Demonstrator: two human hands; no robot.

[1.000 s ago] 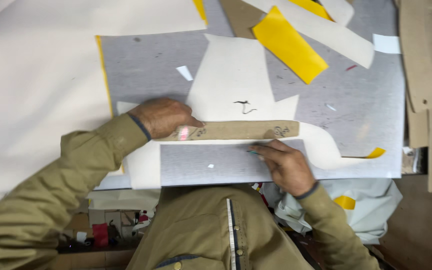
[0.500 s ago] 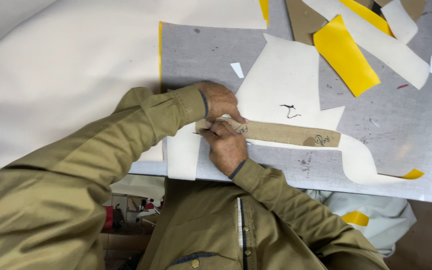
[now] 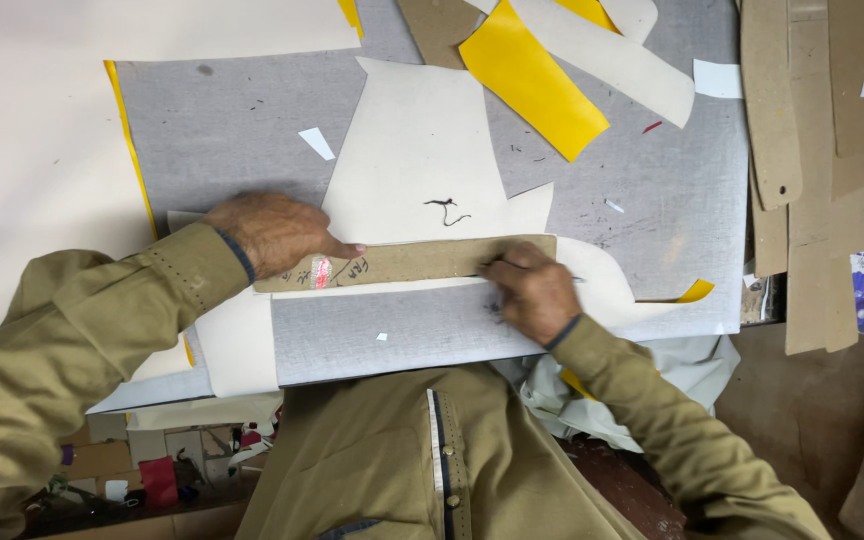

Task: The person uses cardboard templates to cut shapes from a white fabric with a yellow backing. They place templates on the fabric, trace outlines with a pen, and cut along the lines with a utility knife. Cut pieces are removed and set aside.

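Left hand: left hand [image 3: 274, 232] lies flat, palm down, on the left end of the brown cardboard strip [image 3: 407, 263]; fingers spread and pressing, nothing gripped; likely there to keep the strip from sliding
Right hand: right hand [image 3: 535, 292] sits at the strip's right end, fingers curled closed around a thin dark tool; its tip just shows to the right of the knuckles; kind of tool cannot be told
Strip: long, narrow, lies level across the cream sheet [image 3: 422, 170], touching it; its lower edge runs just above the right hand, seemingly used as a guide edge
Cream sheet: flat on the grey cutting board [image 3: 652, 200], small dark squiggle near its middle; a cut-out gap below the strip shows grey board
Board surroundings: yellow strip [image 3: 532, 75] and a pale strip lie near the top; small white scraps scattered about
Right side: cardboard patterns [image 3: 802, 150] stacked beside the board, well apart from both hands
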